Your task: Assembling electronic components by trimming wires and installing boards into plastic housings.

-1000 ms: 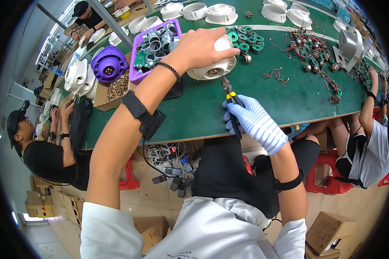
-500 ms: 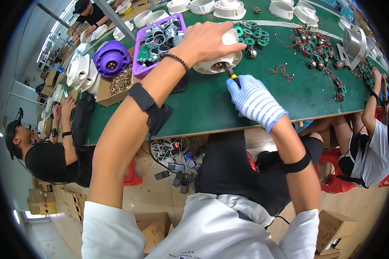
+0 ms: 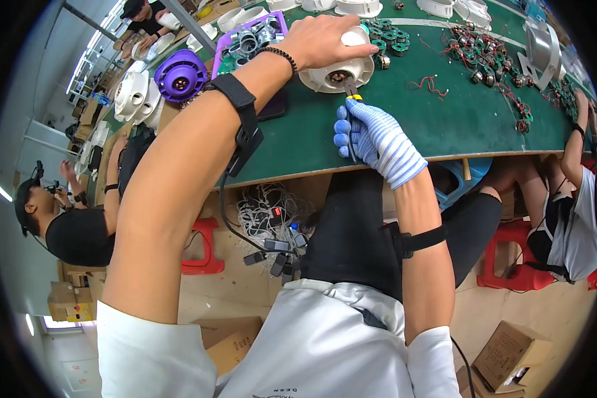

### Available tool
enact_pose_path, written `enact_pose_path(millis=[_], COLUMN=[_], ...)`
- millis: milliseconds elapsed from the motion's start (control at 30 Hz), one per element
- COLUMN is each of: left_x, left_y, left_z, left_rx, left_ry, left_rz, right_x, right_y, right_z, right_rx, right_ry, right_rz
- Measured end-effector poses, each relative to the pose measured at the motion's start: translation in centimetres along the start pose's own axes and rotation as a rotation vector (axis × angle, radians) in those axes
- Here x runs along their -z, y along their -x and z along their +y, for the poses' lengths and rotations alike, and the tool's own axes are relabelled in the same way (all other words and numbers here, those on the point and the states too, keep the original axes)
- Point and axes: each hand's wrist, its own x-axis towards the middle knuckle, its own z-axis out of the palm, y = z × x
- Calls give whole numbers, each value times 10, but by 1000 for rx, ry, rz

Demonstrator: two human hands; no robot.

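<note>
A white round plastic housing [image 3: 317,79] lies on the green table under my bare left hand [image 3: 326,44]. The fingers and thumb of that hand grip its upper part. In my right hand [image 3: 378,136], gloved in blue-and-white stripes, are pliers [image 3: 351,90] with black-and-yellow handles. The jaws reach the housing's central opening, where small copper-coloured parts [image 3: 339,77] show. Whether the jaws clamp anything is too small to tell. One handle sticks out below the gloved fingers.
A purple bin [image 3: 218,61] of metal fittings stands left, beside a purple round housing [image 3: 180,75]. Green ring-shaped boards [image 3: 393,38] and small wired motors [image 3: 491,63] lie to the right. White housings line the back. Co-workers sit at both sides. Cables and adapters [image 3: 275,245] lie under the table.
The gloved right hand has turned and moved slightly left, with its fingers looser round the pliers and a handle now showing. My left hand keeps its hold on the housing. The view has shifted.
</note>
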Motion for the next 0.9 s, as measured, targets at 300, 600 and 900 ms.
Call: enact_pose_path(millis=[300,600,900], left_x=[-7,6,-3], left_y=[6,4,2], left_z=[5,21,18], left_rx=[21,-72,-7], left_ry=[-61,15,-70], left_rz=[69,44,67], right_x=[-50,-7,-35], right_y=[18,9,28], right_z=[-24,2,-3], right_rx=[327,160,104], right_ry=[1995,697,702], right_rz=[497,210,438])
